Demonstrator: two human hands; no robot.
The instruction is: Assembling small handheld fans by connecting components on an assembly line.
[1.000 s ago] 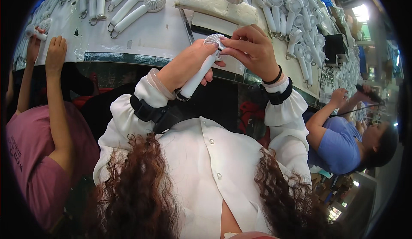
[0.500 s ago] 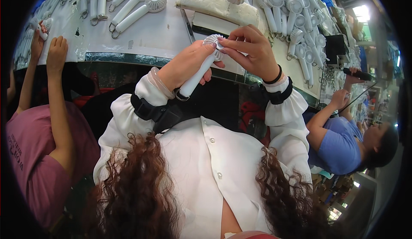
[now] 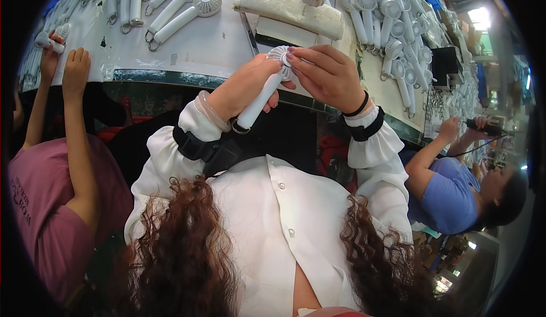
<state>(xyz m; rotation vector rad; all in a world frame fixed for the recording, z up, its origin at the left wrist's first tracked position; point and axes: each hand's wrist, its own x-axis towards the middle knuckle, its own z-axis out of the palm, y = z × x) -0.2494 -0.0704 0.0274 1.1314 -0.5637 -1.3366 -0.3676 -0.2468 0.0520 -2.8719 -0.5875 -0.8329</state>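
Across the top of the head view runs a pale worktable point(image 3: 187, 47), its dark front edge curving with the lens. White fans point(image 3: 185, 18) with ribbed round heads lie on it at upper left, and a denser heap of similar fans point(image 3: 392, 27) fills the upper right, beside a black box point(image 3: 445, 67). At top centre sits a long, worn beige roll point(image 3: 287, 9).

Just above the frame's middle is the handheld fan point(image 3: 259, 104), white and tilted, its head toward the top, its handle slanting down to the left and ending in a metal ring point(image 3: 242, 128). The left hand point(image 3: 245, 86) is closed around it near the head. The right hand point(image 3: 330, 77) has its fingers bent and drawn together, fingertips touching the head; whether they pinch a small part cannot be told.

At the left edge sits a person in a pink shirt point(image 3: 62, 203); at right, a person in a blue shirt point(image 3: 452, 192) holds a dark corded tool point(image 3: 486, 128).
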